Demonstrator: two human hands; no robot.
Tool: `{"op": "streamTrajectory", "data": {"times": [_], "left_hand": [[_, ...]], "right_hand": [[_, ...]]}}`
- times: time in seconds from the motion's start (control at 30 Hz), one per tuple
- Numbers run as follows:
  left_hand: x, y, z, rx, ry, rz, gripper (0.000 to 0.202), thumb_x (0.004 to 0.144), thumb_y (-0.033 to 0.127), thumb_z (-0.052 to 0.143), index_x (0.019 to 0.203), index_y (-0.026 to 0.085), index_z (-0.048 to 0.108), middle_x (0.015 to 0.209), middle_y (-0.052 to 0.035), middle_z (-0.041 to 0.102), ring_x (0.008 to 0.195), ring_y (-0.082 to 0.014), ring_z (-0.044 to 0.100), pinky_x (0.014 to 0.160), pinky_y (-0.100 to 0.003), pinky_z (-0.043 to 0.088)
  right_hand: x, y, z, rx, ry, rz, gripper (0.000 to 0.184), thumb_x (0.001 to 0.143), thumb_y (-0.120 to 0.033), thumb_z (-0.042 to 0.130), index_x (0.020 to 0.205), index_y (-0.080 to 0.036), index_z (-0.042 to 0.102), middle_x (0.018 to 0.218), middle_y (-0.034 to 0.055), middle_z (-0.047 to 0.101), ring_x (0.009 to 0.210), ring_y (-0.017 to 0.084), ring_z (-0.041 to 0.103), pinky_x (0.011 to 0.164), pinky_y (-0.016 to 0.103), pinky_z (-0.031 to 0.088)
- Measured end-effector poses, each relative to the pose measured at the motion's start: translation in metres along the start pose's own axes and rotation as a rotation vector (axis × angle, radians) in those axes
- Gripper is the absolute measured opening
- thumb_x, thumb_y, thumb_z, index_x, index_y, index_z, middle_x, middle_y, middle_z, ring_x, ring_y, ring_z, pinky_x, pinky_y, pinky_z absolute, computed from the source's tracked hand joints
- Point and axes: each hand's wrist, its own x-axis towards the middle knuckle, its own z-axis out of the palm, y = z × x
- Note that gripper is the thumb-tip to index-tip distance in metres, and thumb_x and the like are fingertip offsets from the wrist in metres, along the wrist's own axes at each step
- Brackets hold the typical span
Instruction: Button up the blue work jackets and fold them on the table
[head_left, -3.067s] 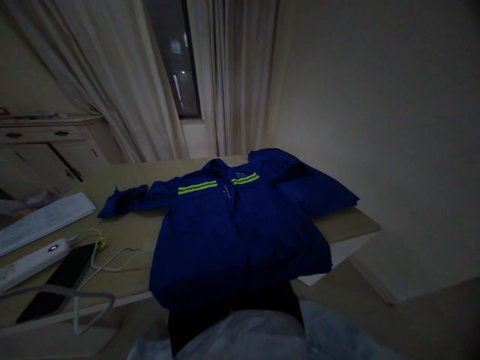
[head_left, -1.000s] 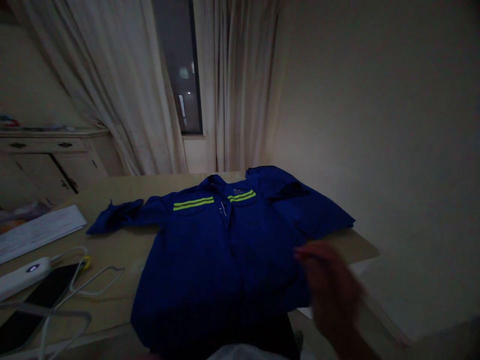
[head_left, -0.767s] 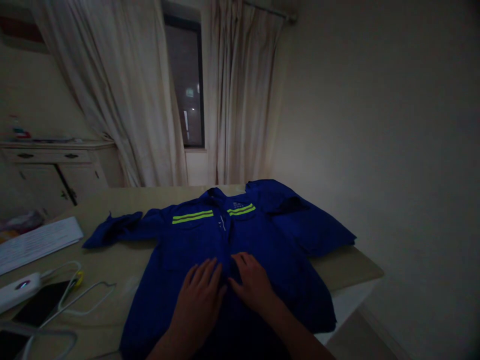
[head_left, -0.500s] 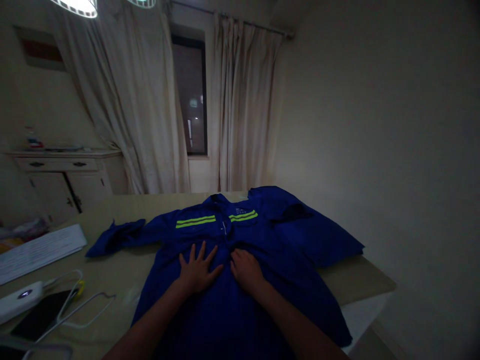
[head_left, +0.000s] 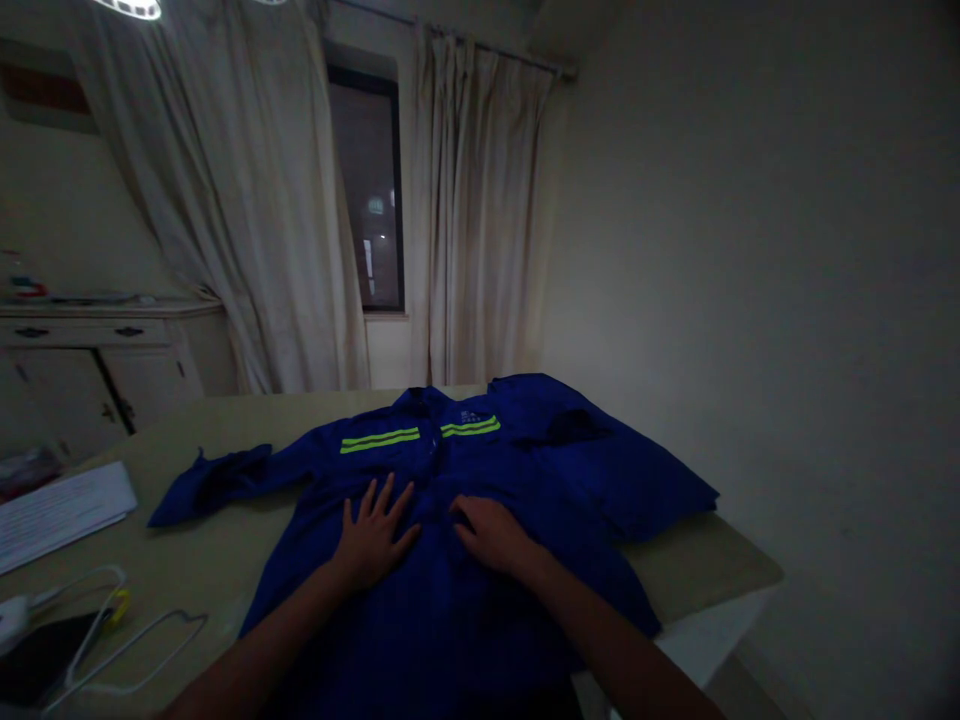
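Observation:
A dark blue work jacket [head_left: 397,610] lies spread face up, with yellow-green stripes across its chest and its collar at the far end. My left hand [head_left: 373,535] rests flat on the jacket's front, fingers spread, left of the centre opening. Right of that opening is my right hand [head_left: 495,537], over the cloth. Its fingers are curled, their tips partly hidden, and a gap shows between thumb and forefinger; no cloth is visibly held. One sleeve [head_left: 225,483] stretches out to the left, its end bunched.
The jacket lies on a pale tabletop [head_left: 206,425]. To the left are printed papers [head_left: 67,510], a dark phone-like slab [head_left: 49,655] and a looped white cable [head_left: 161,640]. A wall [head_left: 750,300] stands on the right; a cabinet [head_left: 150,360] and curtains [head_left: 480,210] are behind.
My hands are farther apart, the right one shifted rightward from the jacket's opening. The jacket's lower right edge has moved up and inward. The view has turned slightly right.

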Motion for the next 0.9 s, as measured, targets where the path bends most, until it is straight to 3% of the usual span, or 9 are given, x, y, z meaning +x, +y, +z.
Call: {"op": "streamTrajectory", "data": {"times": [0.1,0.17,0.27,0.33,0.43,0.6,0.7,0.77,0.9], "left_hand": [[-0.049,0.015,-0.008,0.010,-0.001,0.113,0.059,0.104,0.050,0.040,0.158,0.027,0.047,0.169,-0.0121,0.034,0.156,-0.0403,0.028,0.123,-0.072,0.014],[-0.087,0.029,-0.007,-0.036,0.002,0.267,0.057,0.105,0.049,0.037,0.158,0.030,0.047,0.166,-0.0091,0.042,0.153,-0.0352,0.036,0.125,-0.067,0.016],[-0.136,0.047,0.015,-0.041,0.069,0.408,0.072,0.099,0.065,0.045,0.163,0.033,0.035,0.166,-0.0079,0.041,0.150,-0.0347,0.041,0.124,-0.061,0.025],[-0.154,0.052,0.034,0.027,0.188,0.441,0.085,0.091,0.070,0.054,0.164,0.031,0.033,0.164,-0.0092,0.044,0.147,-0.0369,0.044,0.121,-0.058,0.028],[-0.164,0.054,0.044,0.138,0.420,0.465,0.086,0.089,0.061,0.062,0.164,0.031,0.034,0.160,-0.0082,0.050,0.142,-0.0355,0.048,0.121,-0.057,0.025],[-0.168,0.068,0.012,0.148,0.546,0.484,0.070,0.088,0.038,0.063,0.156,0.031,0.048,0.155,-0.0061,0.057,0.139,-0.0307,0.049,0.124,-0.053,0.016],[-0.170,0.082,0.005,-0.028,0.617,0.530,0.043,0.095,0.033,0.058,0.138,0.029,0.064,0.139,-0.0027,0.068,0.129,-0.0233,0.056,0.126,-0.047,0.017],[-0.171,0.089,0.008,-0.166,0.677,0.546,0.029,0.103,0.031,0.050,0.122,0.028,0.071,0.122,-0.0004,0.074,0.115,-0.0185,0.062,0.124,-0.042,0.024],[-0.173,0.097,0.011,-0.278,0.748,0.564,0.044,0.110,0.026,0.031,0.099,0.024,0.074,0.096,-0.0013,0.073,0.091,-0.0158,0.063,0.101,-0.035,0.043]], "right_hand": [[-0.069,-0.017,-0.024,0.201,-0.178,-0.087,0.050,0.090,-0.049,0.074,0.136,-0.031,0.066,0.145,0.0055,0.064,0.131,0.028,0.060,0.112,0.038,0.045],[-0.107,-0.026,-0.031,0.256,-0.241,-0.049,0.058,0.085,-0.051,0.080,0.137,-0.032,0.065,0.153,0.0072,0.057,0.138,0.032,0.053,0.117,0.045,0.041],[-0.139,-0.028,-0.026,0.340,-0.165,0.077,0.026,0.096,-0.034,0.068,0.120,-0.028,0.074,0.141,0.0078,0.065,0.131,0.028,0.059,0.114,0.044,0.043],[-0.147,-0.022,-0.019,0.469,-0.006,0.160,0.021,0.103,-0.029,0.056,0.110,-0.026,0.075,0.131,0.0074,0.070,0.122,0.024,0.064,0.109,0.039,0.047],[-0.152,-0.011,-0.007,0.606,0.245,0.245,0.024,0.105,-0.038,0.054,0.103,-0.025,0.075,0.119,0.0080,0.072,0.112,0.024,0.068,0.101,0.037,0.052],[-0.161,-0.016,-0.002,0.536,0.369,0.259,0.026,0.106,-0.039,0.051,0.104,-0.025,0.073,0.115,0.0092,0.070,0.108,0.024,0.068,0.098,0.037,0.054],[-0.164,-0.033,-0.012,0.420,0.288,0.145,0.028,0.106,-0.034,0.048,0.126,-0.027,0.067,0.134,0.0094,0.065,0.124,0.023,0.061,0.108,0.038,0.048],[-0.163,-0.044,-0.020,0.338,0.149,0.004,0.038,0.105,-0.034,0.053,0.142,-0.029,0.058,0.147,0.0077,0.059,0.134,0.023,0.053,0.114,0.040,0.043],[-0.155,-0.054,-0.025,0.224,-0.075,-0.092,0.029,0.104,-0.037,0.059,0.132,-0.031,0.065,0.128,0.0022,0.071,0.120,0.021,0.058,0.108,0.038,0.042]]}}
